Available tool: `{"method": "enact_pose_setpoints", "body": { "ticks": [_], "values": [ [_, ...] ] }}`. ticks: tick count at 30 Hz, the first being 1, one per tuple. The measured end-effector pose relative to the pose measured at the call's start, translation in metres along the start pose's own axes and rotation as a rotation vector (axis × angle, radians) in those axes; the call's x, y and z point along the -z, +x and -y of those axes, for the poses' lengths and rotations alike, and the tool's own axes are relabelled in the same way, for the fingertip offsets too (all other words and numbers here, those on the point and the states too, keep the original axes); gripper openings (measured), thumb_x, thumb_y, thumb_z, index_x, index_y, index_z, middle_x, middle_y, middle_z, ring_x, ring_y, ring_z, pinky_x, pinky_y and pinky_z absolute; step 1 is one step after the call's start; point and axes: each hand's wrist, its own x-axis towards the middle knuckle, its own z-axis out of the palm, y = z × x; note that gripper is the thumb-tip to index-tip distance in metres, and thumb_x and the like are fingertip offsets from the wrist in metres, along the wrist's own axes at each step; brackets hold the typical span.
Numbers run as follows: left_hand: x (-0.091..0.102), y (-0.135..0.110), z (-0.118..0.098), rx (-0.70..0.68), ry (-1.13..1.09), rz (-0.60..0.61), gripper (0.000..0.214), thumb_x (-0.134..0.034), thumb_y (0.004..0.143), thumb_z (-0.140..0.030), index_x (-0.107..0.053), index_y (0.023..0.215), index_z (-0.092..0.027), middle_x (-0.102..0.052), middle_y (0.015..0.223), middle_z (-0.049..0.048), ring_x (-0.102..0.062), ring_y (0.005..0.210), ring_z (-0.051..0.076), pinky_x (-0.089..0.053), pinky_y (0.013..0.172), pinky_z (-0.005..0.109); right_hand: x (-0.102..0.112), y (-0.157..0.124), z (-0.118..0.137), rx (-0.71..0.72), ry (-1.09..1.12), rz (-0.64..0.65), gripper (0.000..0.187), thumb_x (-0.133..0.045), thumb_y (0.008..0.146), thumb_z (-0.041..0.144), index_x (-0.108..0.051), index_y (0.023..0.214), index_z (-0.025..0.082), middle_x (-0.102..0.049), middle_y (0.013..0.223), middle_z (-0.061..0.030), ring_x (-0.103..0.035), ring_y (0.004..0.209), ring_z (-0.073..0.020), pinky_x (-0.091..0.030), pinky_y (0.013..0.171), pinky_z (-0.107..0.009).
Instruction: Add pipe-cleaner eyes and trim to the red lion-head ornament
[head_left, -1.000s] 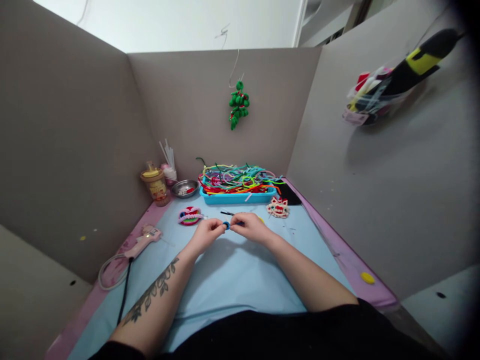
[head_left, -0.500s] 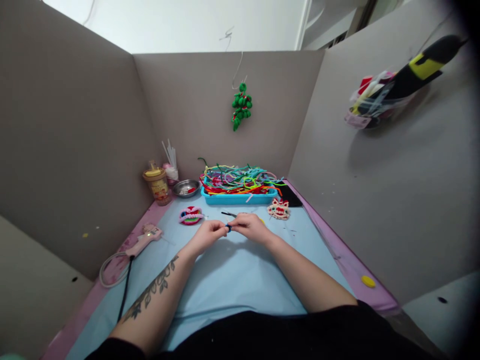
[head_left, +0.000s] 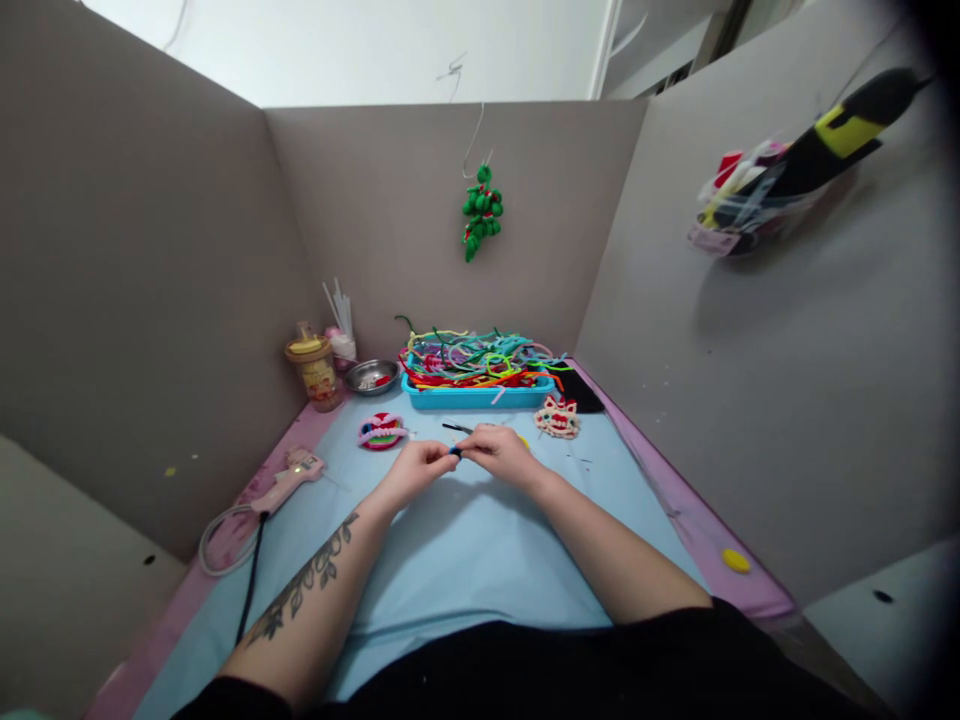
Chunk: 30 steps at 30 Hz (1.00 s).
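Observation:
My left hand point(head_left: 414, 470) and my right hand point(head_left: 501, 453) meet over the light blue mat point(head_left: 450, 560), fingertips pinched together on a small blue pipe-cleaner piece point(head_left: 454, 452). Both hands are closed round it. Just behind them lies a thin dark tool point(head_left: 454, 428). A red, pink and green pipe-cleaner figure point(head_left: 381, 431) lies to the left, a white and red one point(head_left: 557, 416) to the right.
A blue tray point(head_left: 475, 396) heaped with coloured pipe cleaners stands at the back. Left of it are a metal bowl point(head_left: 371, 377), a lidded cup point(head_left: 310, 371) and a pink glue gun point(head_left: 286, 478) with its cord. A green ornament point(head_left: 480, 212) hangs on the grey back panel.
The blue piece between my fingertips has gone from an open ring to a tighter, smaller lump. The hands stay in the same place.

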Motion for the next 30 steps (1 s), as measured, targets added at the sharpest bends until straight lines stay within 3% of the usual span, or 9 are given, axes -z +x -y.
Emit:
{"method": "enact_pose_setpoints", "body": {
  "ticks": [7, 11, 15, 17, 18, 21, 24, 27, 30],
  "values": [
    [0.001, -0.001, -0.003, -0.016, 0.019, 0.023, 0.029, -0.056, 0.071, -0.041, -0.051, 0.061, -0.015, -0.038, 0.053, -0.0056, -0.031, 0.051, 0.008, -0.022, 0.049, 0.022, -0.002, -0.001, 0.0, 0.007, 0.02, 0.044, 0.017, -0.059, 0.084, 0.03, -0.071, 0.089, 0.019, -0.067, 0.074, -0.0047, -0.061, 0.07, -0.0145, -0.045, 0.066, -0.025],
    [0.004, -0.001, -0.004, -0.02, 0.044, 0.037, 0.031, -0.053, 0.072, -0.045, -0.049, 0.061, -0.016, -0.036, 0.052, -0.0058, -0.03, 0.051, 0.008, -0.022, 0.049, 0.022, -0.001, 0.0, 0.004, -0.003, -0.04, 0.029, 0.021, -0.058, 0.084, 0.028, -0.066, 0.102, 0.02, -0.066, 0.084, -0.0057, -0.06, 0.079, -0.0164, -0.045, 0.075, -0.029],
    [0.012, 0.001, -0.003, -0.027, 0.099, -0.063, 0.033, -0.052, 0.072, -0.046, -0.047, 0.059, -0.017, -0.035, 0.052, -0.0057, -0.03, 0.051, 0.009, -0.022, 0.049, 0.022, 0.011, 0.001, 0.0, -0.05, -0.161, -0.192, 0.03, -0.059, 0.082, 0.027, -0.059, 0.111, 0.019, -0.062, 0.104, -0.0101, -0.052, 0.102, -0.0226, -0.039, 0.091, -0.038],
    [0.017, 0.003, -0.001, -0.028, 0.124, -0.13, 0.033, -0.052, 0.072, -0.046, -0.047, 0.058, -0.017, -0.037, 0.052, -0.0052, -0.031, 0.051, 0.009, -0.022, 0.049, 0.022, 0.02, 0.002, -0.008, -0.177, -0.242, -0.299, 0.022, -0.054, 0.084, 0.024, -0.06, 0.104, 0.017, -0.06, 0.102, -0.0108, -0.051, 0.101, -0.0231, -0.039, 0.089, -0.037],
    [0.02, 0.004, 0.0, -0.028, 0.136, -0.165, 0.033, -0.051, 0.073, -0.046, -0.047, 0.058, -0.017, -0.038, 0.052, -0.0049, -0.032, 0.051, 0.009, -0.023, 0.049, 0.022, 0.025, 0.002, -0.012, -0.262, -0.283, -0.288, 0.017, -0.051, 0.084, 0.023, -0.061, 0.098, 0.017, -0.06, 0.097, -0.0101, -0.052, 0.096, -0.0224, -0.04, 0.086, -0.035],
    [0.027, 0.008, 0.007, -0.033, 0.163, -0.248, 0.032, -0.051, 0.073, -0.045, -0.049, 0.057, -0.016, -0.04, 0.051, -0.0042, -0.035, 0.051, 0.01, -0.024, 0.049, 0.023, 0.034, 0.001, -0.025, -0.512, -0.402, 0.019, 0.012, -0.052, 0.082, 0.024, -0.062, 0.08, 0.017, -0.061, 0.084, -0.0077, -0.055, 0.081, -0.0195, -0.039, 0.072, -0.029],
    [0.032, 0.012, 0.016, -0.04, 0.171, -0.277, 0.031, -0.052, 0.073, -0.043, -0.052, 0.06, -0.016, -0.043, 0.053, -0.0037, -0.038, 0.052, 0.011, -0.026, 0.05, 0.023, 0.032, -0.002, -0.031, -0.597, -0.472, 0.304, 0.014, -0.059, 0.077, 0.03, -0.063, 0.078, 0.016, -0.064, 0.085, -0.0089, -0.057, 0.077, -0.0193, -0.036, 0.063, -0.026],
    [0.033, 0.015, 0.023, -0.046, 0.18, -0.288, 0.031, -0.05, 0.074, -0.043, -0.051, 0.06, -0.016, -0.043, 0.053, -0.0038, -0.038, 0.051, 0.011, -0.026, 0.051, 0.023, 0.026, -0.005, -0.034, -0.562, -0.52, 0.4, 0.019, -0.063, 0.072, 0.028, -0.062, 0.086, 0.017, -0.064, 0.094, -0.0105, -0.059, 0.081, -0.0209, -0.033, 0.06, -0.025],
    [0.034, 0.016, 0.027, -0.077, 0.259, -0.345, 0.031, -0.049, 0.076, -0.042, -0.048, 0.059, -0.017, -0.042, 0.052, -0.0041, -0.037, 0.051, 0.011, -0.024, 0.051, 0.023, 0.024, -0.006, -0.037, -0.657, -0.527, 0.417, 0.035, -0.068, 0.065, 0.028, -0.06, 0.097, 0.018, -0.066, 0.094, -0.0096, -0.06, 0.08, -0.022, -0.032, 0.056, -0.024]
  ]
}}
